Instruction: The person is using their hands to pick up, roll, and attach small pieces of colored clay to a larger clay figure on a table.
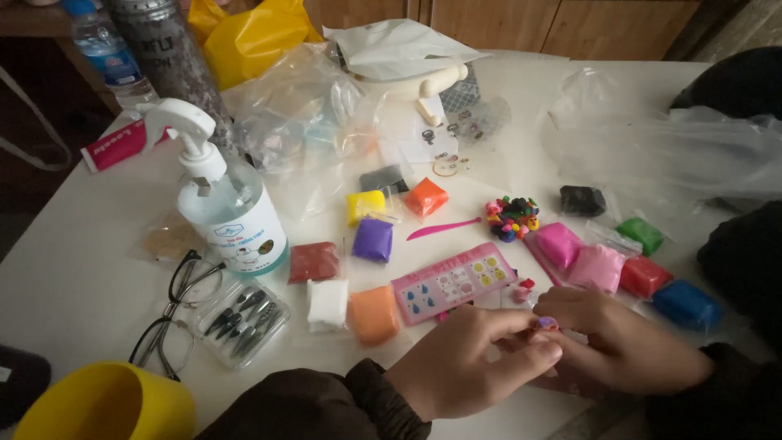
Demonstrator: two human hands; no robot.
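My left hand [468,363] and my right hand [623,342] meet at the table's near edge, their fingertips pinched together on a tiny purple clay piece [546,323]. Just beyond the fingers lies a pink mould card [453,282] with small shapes. Small red and pink clay bits [522,289] sit by its right end. Bagged clay blocks lie around: orange [373,314], white [327,304], purple [373,239], pink [597,267], red [643,276] and blue [686,304].
A clear spray bottle [230,212], glasses [181,314] and a clear tool case [242,323] stand at the left. A yellow cup [106,405] sits at the near left corner. Plastic bags [314,114] crowd the back. A pile of tiny clay figures [512,218] and a pink sculpting tool [442,229] lie mid-table.
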